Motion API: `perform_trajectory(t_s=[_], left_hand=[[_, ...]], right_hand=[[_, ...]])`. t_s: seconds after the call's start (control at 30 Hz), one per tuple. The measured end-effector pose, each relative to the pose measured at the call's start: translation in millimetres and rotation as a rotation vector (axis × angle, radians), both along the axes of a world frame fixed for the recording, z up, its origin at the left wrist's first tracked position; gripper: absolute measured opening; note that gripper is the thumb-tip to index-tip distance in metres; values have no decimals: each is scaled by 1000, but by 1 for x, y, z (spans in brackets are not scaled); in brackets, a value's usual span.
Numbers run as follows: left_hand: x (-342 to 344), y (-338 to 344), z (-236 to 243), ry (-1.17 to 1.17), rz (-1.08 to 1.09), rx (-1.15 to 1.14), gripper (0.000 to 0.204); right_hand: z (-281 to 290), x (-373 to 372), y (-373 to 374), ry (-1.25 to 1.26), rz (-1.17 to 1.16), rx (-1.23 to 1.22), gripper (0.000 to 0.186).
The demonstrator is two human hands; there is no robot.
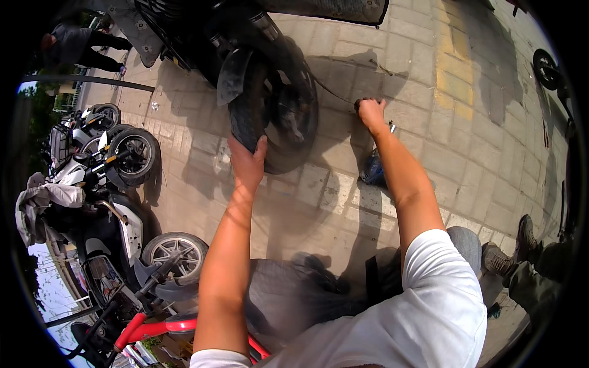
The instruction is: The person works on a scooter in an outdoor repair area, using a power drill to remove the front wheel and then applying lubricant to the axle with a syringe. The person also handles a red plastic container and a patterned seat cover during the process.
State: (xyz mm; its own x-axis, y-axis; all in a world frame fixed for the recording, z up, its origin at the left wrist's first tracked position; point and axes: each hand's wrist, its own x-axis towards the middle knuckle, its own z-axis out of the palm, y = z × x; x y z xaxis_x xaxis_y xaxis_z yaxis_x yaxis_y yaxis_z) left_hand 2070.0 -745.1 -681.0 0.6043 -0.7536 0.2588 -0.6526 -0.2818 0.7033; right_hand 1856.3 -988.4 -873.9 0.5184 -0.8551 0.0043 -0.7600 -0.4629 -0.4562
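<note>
Head view, wheel: a dark wheel (pixel 245 126) stands at upper centre beneath a black vehicle, ahead of the person, a mudguard (pixel 232 78) over its left side.
Head view, left hand: the left hand (pixel 247 161) grasps the lower near part of the tyre, thumb toward the sidewall, fingers around the tread.
Head view, right hand: the right hand (pixel 371 113) is clenched, well apart from the wheel; a thin cord (pixel 334 93) runs from the wheel's right side to its curled fingers. What else lies inside the fist cannot be told.
Head view, paving: on the paving (pixel 417 104), a slender, coiled-looking piece (pixel 381 67) lies beyond the right hand; a blue object (pixel 373 168), partly hidden by the right forearm, lies nearer.
Wheel control, judged: a firm left hold should keep the tyre from rolling or swinging; fingers are best kept on the outer tread, clear of the hub.
Cord handling, judged: an even pull in line with the cord's exit, without jerks, should limit kinking or snagging against the wheel; a secure fist matters, as a thin cord may slip.
</note>
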Motion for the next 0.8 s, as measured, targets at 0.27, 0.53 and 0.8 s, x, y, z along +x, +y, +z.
perform_trajectory(t_s=[0.27,0.53,0.8], left_hand=[[-81,-44,62,-557,70,-9,64],[-111,-119,-45,1751,380,95,33],[-142,-125,-20,1702,175,-51,39]], right_hand=[[63,-27,114,-671,-176,723,29],[141,-22,208,-1162,-433,1056,17],[149,-32,185,-930,-332,483,28]])
